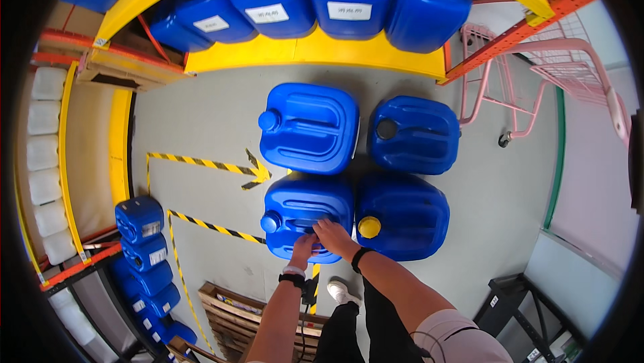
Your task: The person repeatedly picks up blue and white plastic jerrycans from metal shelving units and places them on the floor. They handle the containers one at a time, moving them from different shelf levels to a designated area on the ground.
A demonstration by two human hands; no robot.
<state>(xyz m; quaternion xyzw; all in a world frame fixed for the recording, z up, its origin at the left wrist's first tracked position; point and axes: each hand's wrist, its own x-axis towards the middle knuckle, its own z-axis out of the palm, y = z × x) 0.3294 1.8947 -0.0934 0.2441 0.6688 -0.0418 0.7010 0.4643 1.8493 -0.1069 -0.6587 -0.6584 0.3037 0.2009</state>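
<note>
Capped blue jerrycan (306,203), contents hidden, left fingers (310,239), right fingers (323,228) at its handle (303,223), cannot tell if clamped

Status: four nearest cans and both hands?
Near left can: upright, blue cap on
Near right can: upright, yellow cap on
Far left can: upright, blue cap on
Far right can: upright, dark cap on
Left hand: curled, at near left can
Right hand: curled, at near left can

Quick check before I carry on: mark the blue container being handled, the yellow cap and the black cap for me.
Blue container being handled (303,201): head view, on its top face.
Yellow cap (369,227): head view, middle of its top.
Black cap (386,129): head view, middle of its top.
</note>
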